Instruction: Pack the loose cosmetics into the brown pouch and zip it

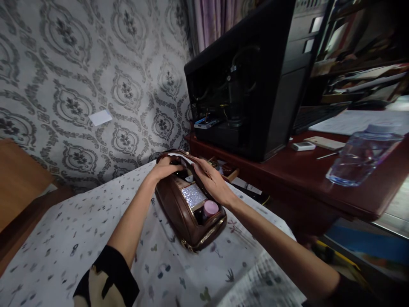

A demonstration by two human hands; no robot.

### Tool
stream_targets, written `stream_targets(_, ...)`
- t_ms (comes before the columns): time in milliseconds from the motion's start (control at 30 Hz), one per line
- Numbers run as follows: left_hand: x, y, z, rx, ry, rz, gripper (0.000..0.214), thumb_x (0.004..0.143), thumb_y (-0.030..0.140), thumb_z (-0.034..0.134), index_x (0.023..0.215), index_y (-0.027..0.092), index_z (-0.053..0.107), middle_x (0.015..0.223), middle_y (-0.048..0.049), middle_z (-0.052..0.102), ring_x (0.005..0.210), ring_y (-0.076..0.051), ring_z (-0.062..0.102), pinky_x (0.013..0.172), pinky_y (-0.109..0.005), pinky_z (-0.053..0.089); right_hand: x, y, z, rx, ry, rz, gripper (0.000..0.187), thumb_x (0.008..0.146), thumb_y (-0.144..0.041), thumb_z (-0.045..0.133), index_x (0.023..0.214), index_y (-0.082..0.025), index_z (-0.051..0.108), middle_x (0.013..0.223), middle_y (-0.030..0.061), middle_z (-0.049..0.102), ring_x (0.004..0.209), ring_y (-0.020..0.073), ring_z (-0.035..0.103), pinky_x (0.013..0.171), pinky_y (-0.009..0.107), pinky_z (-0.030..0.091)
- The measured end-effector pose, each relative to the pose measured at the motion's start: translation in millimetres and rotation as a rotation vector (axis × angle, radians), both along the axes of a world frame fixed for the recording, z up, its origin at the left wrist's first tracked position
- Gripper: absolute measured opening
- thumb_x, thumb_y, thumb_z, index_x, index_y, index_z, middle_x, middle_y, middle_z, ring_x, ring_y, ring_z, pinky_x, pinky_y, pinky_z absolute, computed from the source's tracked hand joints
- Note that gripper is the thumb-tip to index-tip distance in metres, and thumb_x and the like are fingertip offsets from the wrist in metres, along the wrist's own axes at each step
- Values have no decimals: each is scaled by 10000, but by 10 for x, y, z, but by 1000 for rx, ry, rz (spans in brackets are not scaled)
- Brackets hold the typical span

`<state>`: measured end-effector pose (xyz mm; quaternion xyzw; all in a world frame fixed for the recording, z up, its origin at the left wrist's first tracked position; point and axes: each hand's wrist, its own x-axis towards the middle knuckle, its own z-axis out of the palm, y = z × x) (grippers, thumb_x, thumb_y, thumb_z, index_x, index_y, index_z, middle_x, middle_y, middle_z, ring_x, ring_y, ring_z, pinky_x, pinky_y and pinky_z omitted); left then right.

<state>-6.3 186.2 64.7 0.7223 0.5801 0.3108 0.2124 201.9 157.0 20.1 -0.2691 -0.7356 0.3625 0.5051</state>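
Note:
A brown leather-look bag [174, 202] with a gold zip lies unzipped on the patterned white cloth. Inside its opening are a silver glittery case [193, 195] and a round pink-lidded container [211, 208]. My left hand [166, 168] reaches over the far left rim, its fingertips down in the dark far end of the bag; whether they pinch anything is hidden. Along the right rim, my right hand [212, 181] grips the bag's edge, thumb on the inner side and fingers on the outer side.
A black computer case [243, 94] stands on the dark red desk [319, 175] to the right. A clear water bottle [361, 155] and a small white box [303, 146] are on that desk. Below its edge, a drawer [234, 175] is pulled out. Patterned wallpaper [128, 89] rises behind the cloth.

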Motion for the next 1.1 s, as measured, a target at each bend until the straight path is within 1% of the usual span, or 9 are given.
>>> stream_targets(233,-6,-27,18,-8,15,-4,351,724,455,799,974,215,745,930,-13,755,965,-220,670,917,-326,510,-7,-9,12,5,9,-3,576,1005,-633,433,1408,-249,582,1413,73,632,1370,270,538,1210,467,360)
stream_targets(333,-33,-90,59,-30,36,-47,356,709,524,793,808,191,716,777,3,700,820,-190,643,812,-296,505,0,-11,23,-7,16,-10,577,1003,-634,436,1406,-246,581,1419,73,631,1360,273,546,1203,475,368)
stream_targets(433,-74,-154,81,-21,59,-77,395,767,560,717,692,176,661,693,15,637,750,-171,610,770,-290,488,7,-11,25,-21,19,-17,573,1005,-626,437,1405,-239,579,1426,80,624,1361,275,542,1203,478,363)
stream_targets(567,-98,-204,65,40,40,-89,314,814,472,686,873,165,710,920,-32,731,934,-212,658,901,-319,497,8,-15,24,-14,15,0,597,1006,-626,431,1414,-212,570,1413,97,626,1369,274,534,1210,458,351)
stream_targets(633,-103,-217,51,63,22,-171,306,851,408,655,1030,172,732,1119,-63,751,1095,-232,663,1021,-336,471,7,-17,26,-7,15,3,603,1005,-625,432,1410,-200,573,1396,103,636,1365,277,537,1211,459,350)
stream_targets(700,-116,-220,49,66,28,-277,301,893,366,608,1089,183,745,1217,-80,743,1186,-241,653,1093,-352,439,6,-18,28,0,15,2,589,1005,-622,442,1403,-210,580,1385,97,645,1366,278,536,1212,468,348)
stream_targets(800,-151,-202,90,62,71,-347,260,905,337,590,1030,183,756,1170,-82,758,1159,-244,668,1090,-360,449,5,-16,28,-18,25,8,567,999,-631,457,1392,-245,589,1403,79,639,1355,278,546,1199,480,365)
stream_targets(967,-163,-177,190,81,141,-309,187,878,245,562,966,172,710,1078,-58,742,1091,-227,660,1057,-353,472,-2,-5,17,-77,63,4,614,966,-693,471,1349,-236,616,1338,90,677,1290,289,602,1159,482,412)
stream_targets(1100,-113,-231,190,81,178,-304,205,851,164,524,945,185,705,1032,-42,736,1059,-220,655,1043,-348,483,-3,-4,16,-70,78,15,616,970,-698,463,1347,-235,615,1319,86,686,1277,279,610,1153,467,417)
